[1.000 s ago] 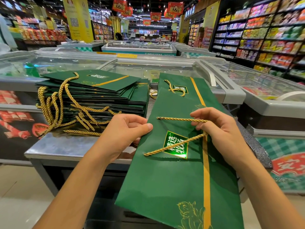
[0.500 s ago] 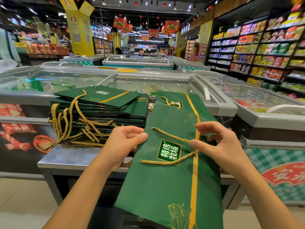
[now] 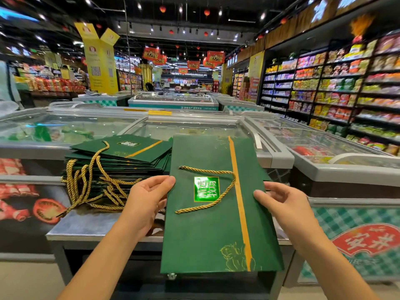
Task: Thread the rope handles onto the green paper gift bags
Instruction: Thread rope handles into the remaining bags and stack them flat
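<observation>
Steel table in front of chest freezers, shop shelving further back. Stack of finished bags sits on the table's left half, toward its far edge. Their gold ropes trail off the stack toward the left front corner.

One green bag lies flat and face up, right of the stack, held between both hands. Its long axis runs straight away from the person: the near short end overhangs the table's front edge, the far short end reaches toward the freezer rim. Near end looks lifted off the tabletop; contact further back is hidden. The stack lies to the left, so the left hand is nearer to it. The bag itself sits evenly between the two hands.

Rope handle loops across the face round the foil label, with both ends meeting the paper close to the left long edge.

Left hand grips that left long edge, thumb on top, fingers curled below. Right hand pinches the right long edge, thumb flat on the face, fingers curled past the edge, tips hidden.

Judgement: this face is threaded. The underside is not visible, so next is either a flip or a sideways shift left onto the stack.
</observation>
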